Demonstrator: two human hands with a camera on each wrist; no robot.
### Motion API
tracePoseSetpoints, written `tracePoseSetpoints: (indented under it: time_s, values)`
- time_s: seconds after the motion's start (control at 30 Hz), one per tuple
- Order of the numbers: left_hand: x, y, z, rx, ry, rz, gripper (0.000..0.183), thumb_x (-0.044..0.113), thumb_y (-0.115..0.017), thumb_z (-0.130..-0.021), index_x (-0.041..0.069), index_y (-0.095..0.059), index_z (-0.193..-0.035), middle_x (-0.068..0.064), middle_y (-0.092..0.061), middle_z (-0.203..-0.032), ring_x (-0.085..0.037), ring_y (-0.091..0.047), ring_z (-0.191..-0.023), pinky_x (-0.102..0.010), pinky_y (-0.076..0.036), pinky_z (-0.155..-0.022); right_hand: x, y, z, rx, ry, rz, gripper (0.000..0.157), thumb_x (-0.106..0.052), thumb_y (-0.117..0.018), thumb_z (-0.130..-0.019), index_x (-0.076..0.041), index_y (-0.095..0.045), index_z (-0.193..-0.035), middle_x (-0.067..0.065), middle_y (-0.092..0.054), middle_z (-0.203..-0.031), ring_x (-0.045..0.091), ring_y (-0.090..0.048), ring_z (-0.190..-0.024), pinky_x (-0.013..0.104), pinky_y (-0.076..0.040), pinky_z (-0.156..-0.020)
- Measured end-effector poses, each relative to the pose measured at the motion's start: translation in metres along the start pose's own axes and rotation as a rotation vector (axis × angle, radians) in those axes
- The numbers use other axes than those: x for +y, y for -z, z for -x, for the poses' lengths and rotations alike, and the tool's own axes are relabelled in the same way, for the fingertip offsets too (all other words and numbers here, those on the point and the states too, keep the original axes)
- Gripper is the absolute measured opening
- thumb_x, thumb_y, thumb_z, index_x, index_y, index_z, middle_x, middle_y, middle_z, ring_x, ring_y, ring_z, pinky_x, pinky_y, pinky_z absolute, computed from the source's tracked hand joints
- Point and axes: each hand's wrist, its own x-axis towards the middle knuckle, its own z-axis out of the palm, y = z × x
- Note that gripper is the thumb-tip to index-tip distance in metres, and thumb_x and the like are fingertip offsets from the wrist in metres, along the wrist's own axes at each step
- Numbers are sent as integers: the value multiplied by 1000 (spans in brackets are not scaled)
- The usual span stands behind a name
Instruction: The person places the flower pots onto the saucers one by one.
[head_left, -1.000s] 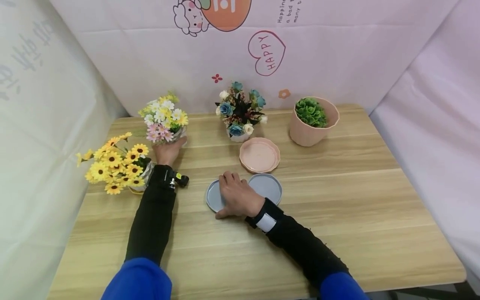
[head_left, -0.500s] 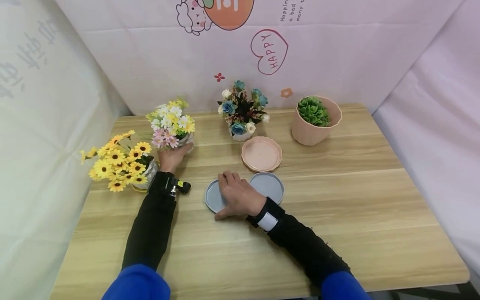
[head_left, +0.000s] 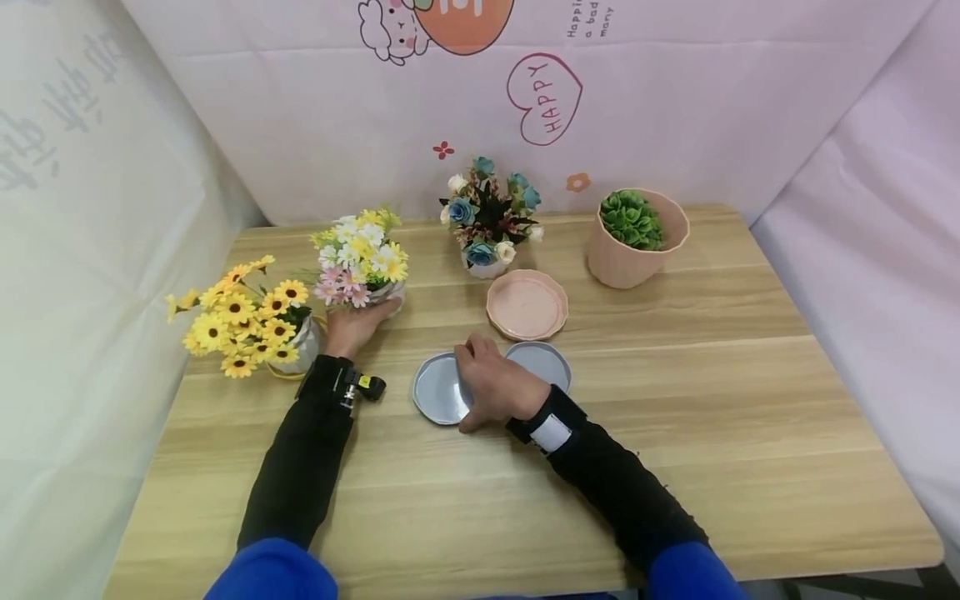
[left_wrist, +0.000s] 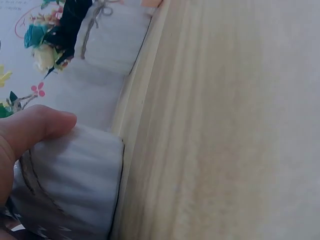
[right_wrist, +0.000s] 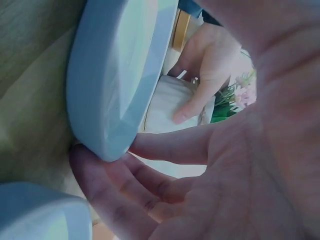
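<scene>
grey saucer (head_left: 438,390), seen from the head, sits left of the pink saucer (head_left: 527,305) and nearer the person, its edge pinched by the right hand (head_left: 498,385); farther left, the left hand (head_left: 358,329) grips potted daisies (head_left: 363,258). from the left wrist i see its thumb (left_wrist: 47,122) curled over the pot (left_wrist: 77,180); the other fingers i can't tell. from the right wrist, bent fingers (right_wrist: 172,146) press the grey saucer.
</scene>
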Motion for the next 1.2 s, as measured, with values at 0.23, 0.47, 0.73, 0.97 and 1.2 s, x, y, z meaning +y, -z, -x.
tracePoseSetpoints:
  time_s: [0.23, 0.47, 0.73, 0.97, 1.2]
  values:
    - [5, 0, 12, -125, 67, -78, 109, 43, -87, -85, 15, -22, -168, -7, -35, -172, -27, -32, -160, -45, -22, -135, 5, 1, -4, 15, 0, -6, 112, -44, -97, -74, 4, -39, -156, 16, -43, -136, 28, -43, -124, 39, -53, -105]
    - [5, -2, 19, -231, 39, -99, 112, 46, -84, -88, 16, -15, -170, -5, -28, -175, -25, -24, -164, -46, -16, -137, 7, -1, -7, 44, -5, -22, 110, -43, -97, -75, 5, -39, -156, 17, -43, -139, 29, -44, -127, 39, -53, -107]
    - [4, -3, 27, -246, 18, -131, 117, 51, -86, -84, 18, -14, -170, -4, -26, -176, -24, -22, -164, -48, -14, -137, 9, -4, -10, 89, 32, -62, 108, -40, -96, -77, 7, -40, -156, 21, -44, -140, 32, -47, -126, 41, -53, -107]
    - [4, -2, 30, -285, -1, -124, 110, 47, -86, -85, 18, -21, -169, -3, -33, -173, -24, -27, -162, -48, -18, -136, 11, -4, -14, 96, 39, -125, 109, -39, -95, -78, 8, -38, -158, 23, -43, -145, 32, -48, -129, 42, -52, -111]
    - [7, 4, 34, -284, -6, -93, 110, 45, -89, -83, 18, -25, -167, -4, -39, -170, -24, -32, -160, -49, -21, -135, 17, 1, -15, 80, 27, -185, 119, -57, -89, -80, 3, -28, -164, 25, -37, -159, 34, -44, -142, 45, -49, -118]
